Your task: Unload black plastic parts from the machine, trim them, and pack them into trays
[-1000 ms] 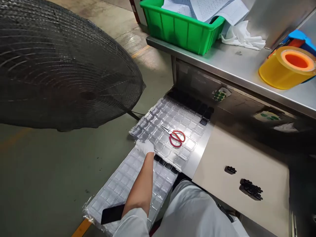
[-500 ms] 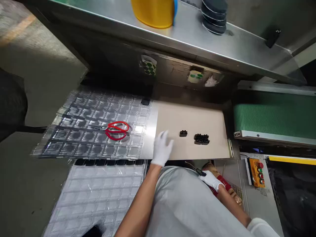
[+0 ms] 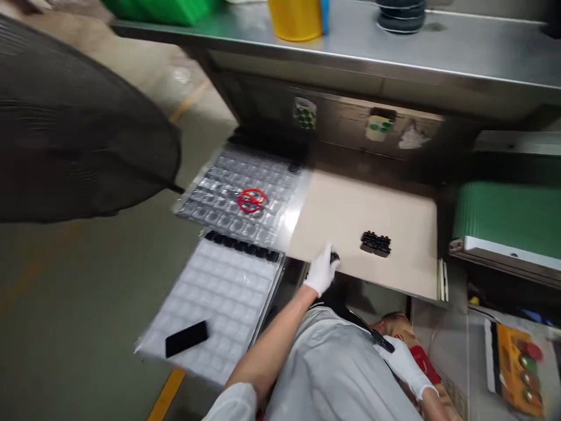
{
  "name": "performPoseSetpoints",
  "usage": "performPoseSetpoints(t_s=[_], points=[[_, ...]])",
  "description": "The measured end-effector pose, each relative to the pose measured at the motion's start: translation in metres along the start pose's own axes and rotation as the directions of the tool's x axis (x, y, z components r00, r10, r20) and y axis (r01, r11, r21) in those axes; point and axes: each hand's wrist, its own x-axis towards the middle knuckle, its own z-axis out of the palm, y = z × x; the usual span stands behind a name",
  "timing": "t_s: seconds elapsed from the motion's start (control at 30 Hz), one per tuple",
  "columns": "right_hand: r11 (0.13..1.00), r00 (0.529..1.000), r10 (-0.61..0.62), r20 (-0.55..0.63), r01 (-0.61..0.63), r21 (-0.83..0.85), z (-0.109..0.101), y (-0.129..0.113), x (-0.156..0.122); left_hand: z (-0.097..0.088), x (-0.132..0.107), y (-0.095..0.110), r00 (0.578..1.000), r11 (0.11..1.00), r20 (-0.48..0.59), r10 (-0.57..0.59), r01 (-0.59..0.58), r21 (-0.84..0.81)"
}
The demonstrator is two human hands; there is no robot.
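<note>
At the near edge of the beige work board (image 3: 333, 204), my left hand (image 3: 321, 272) in a white glove closes its fingers on a small black part (image 3: 335, 257). A cluster of similar black parts (image 3: 376, 242) lies farther right on the board. Low in front of my body, my right hand (image 3: 401, 359), also gloved, grips the black handle of a thin tool (image 3: 382, 341). Its slim shaft points up and left; blur hides what kind of tool it is.
Red-handled scissors (image 3: 251, 200) lie on clear plastic trays (image 3: 219, 213) at left. Below, a tray stack (image 3: 214, 292) carries a black phone-like slab (image 3: 187, 339). A green conveyor (image 3: 508, 216) and orange button box (image 3: 519, 368) stand right. A steel shelf (image 3: 350, 49) overhangs the back.
My left hand has moved to the lone black part and taken hold of it at the board's near edge. My right hand still holds the tool. The view has swung left.
</note>
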Motion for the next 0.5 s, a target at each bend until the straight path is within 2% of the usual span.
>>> performPoseSetpoints(t_s=[0.1,0.2,0.27,0.33,0.5], points=[[0.99,0.993,-0.091,0.078,0.098,-0.097,0.0,-0.017,0.02,0.009,-0.076,-0.032,0.973,0.97,0.003,-0.232,0.232,-0.069],[0.964,0.989,-0.113,0.097,0.133,-0.228,-0.004,-0.041,0.034,0.012,-0.125,-0.069,0.908,0.901,0.049,-0.417,0.42,-0.107],[0.934,0.988,-0.115,0.102,0.142,-0.326,-0.007,-0.059,0.041,0.011,-0.139,-0.091,0.872,0.861,0.084,-0.482,0.489,-0.14],[0.896,0.986,-0.129,0.109,0.163,-0.414,-0.008,-0.081,0.047,0.005,-0.141,-0.11,0.859,0.836,0.113,-0.499,0.511,-0.199],[0.799,0.974,-0.194,0.119,0.227,-0.556,-0.007,-0.136,0.047,-0.023,-0.133,-0.153,0.885,0.783,0.234,-0.402,0.464,-0.414]])
